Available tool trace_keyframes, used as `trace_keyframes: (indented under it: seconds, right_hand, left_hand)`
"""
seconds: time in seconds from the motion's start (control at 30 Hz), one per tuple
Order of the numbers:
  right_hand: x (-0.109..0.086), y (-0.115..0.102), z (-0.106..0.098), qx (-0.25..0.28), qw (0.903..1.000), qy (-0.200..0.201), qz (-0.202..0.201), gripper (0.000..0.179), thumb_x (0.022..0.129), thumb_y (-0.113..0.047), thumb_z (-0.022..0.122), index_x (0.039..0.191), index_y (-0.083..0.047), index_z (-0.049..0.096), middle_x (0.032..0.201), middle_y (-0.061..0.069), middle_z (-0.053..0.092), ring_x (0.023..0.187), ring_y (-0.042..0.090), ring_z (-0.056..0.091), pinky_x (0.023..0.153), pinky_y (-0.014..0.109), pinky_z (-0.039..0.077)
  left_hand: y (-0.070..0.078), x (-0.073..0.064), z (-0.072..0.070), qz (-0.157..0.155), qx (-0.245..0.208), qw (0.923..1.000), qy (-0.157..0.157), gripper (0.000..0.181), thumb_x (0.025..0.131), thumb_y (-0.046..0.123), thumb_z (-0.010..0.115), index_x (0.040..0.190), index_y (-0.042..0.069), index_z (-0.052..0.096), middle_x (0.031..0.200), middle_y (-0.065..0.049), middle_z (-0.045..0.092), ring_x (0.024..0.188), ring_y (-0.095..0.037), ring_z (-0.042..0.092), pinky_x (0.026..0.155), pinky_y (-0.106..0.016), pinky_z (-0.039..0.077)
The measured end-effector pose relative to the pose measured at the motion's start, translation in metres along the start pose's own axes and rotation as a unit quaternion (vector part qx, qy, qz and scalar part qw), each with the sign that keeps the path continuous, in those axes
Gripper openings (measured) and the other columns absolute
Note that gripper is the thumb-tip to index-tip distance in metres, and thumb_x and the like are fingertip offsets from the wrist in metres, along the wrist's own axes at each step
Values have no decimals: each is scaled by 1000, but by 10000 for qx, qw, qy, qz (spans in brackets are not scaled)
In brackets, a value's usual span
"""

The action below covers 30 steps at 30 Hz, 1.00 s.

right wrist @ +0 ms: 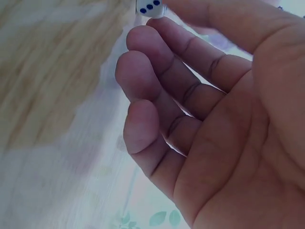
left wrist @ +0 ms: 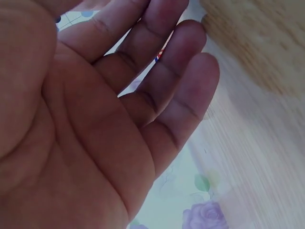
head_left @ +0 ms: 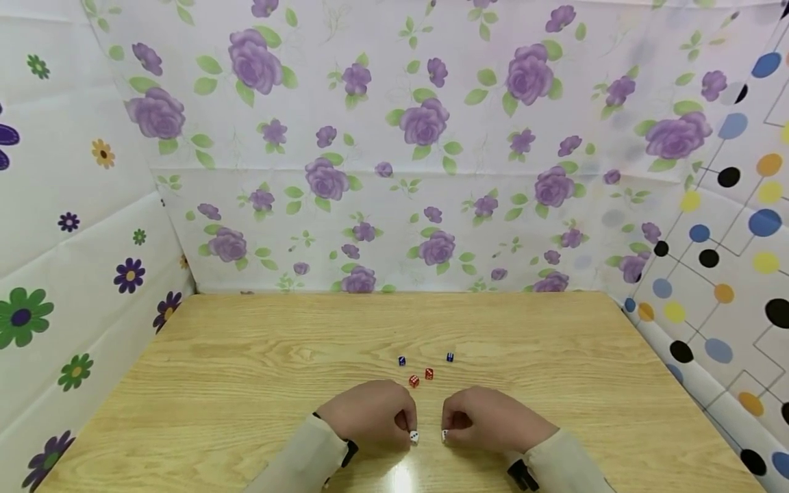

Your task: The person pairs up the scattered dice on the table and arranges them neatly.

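Near the front of the table, my left hand (head_left: pixel 372 414) pinches a white die (head_left: pixel 414 436) with dark dots between thumb and forefinger. Facing it a short gap away, my right hand (head_left: pixel 490 419) pinches another white die (head_left: pixel 444 435). That second die (right wrist: pixel 150 6) shows at the top edge of the right wrist view, three dark dots on its visible face. The left wrist view shows the palm and curved fingers (left wrist: pixel 183 95), but not the die. Just beyond the hands lie two red dice, one left (head_left: pixel 414 381) and one right (head_left: pixel 429 374).
Farther back sit two blue dice, a left one (head_left: pixel 402 361) and a right one (head_left: pixel 450 357). The wooden table (head_left: pixel 259 356) meets a floral cloth (head_left: pixel 425 123) at its back edge. Patterned cloths hang along both sides.
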State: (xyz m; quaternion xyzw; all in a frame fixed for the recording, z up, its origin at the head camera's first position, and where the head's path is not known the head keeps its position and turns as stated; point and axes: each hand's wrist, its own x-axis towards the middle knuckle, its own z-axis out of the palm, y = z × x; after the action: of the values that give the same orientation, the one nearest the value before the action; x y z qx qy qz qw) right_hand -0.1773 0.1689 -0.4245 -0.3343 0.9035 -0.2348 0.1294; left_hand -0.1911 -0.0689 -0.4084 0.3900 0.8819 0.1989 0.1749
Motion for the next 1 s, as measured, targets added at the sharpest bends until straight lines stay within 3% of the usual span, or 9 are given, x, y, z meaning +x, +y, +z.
trace_keyframes:
  seconds: [0.3, 0.6, 0.83, 1.0]
  right_hand:
    - [0, 2, -1, -52, 9999, -62, -119, 9, 88, -28, 67, 81, -32, 63, 75, -22, 55, 66, -2, 50, 63, 20, 43]
    - [-1, 0, 2, 14, 9989, -212, -426, 12, 85, -19, 70, 82, -29, 65, 78, -23, 56, 68, -3, 51, 64, 18, 45]
    - [1, -3, 4, 157, 9977, -328, -572, 10, 84, -19, 71, 81, -26, 65, 74, -21, 55, 63, -5, 49, 60, 17, 44]
    - [0, -5, 4, 166, 9977, -323, -581, 10, 83, -17, 71, 81, -25, 65, 73, -20, 55, 63, -5, 48, 59, 17, 44]
  left_hand:
    - [-5, 1, -1, 315, 161, 9992, 176, 8, 84, 21, 70, 80, 27, 68, 76, 21, 58, 68, 5, 53, 65, -16, 45]
    - [-5, 5, 5, 220, 49, 9997, -116, 12, 80, 16, 71, 79, 28, 68, 76, 20, 60, 67, 5, 54, 63, -17, 45]
    - [5, 8, 11, 393, 371, 9985, -78, 10, 80, 22, 74, 76, 28, 66, 70, 22, 56, 63, 6, 51, 60, -13, 43]
    - [12, 5, 10, 251, 350, 9990, -110, 11, 79, 21, 74, 75, 28, 65, 70, 22, 56, 63, 5, 51, 60, -15, 43]
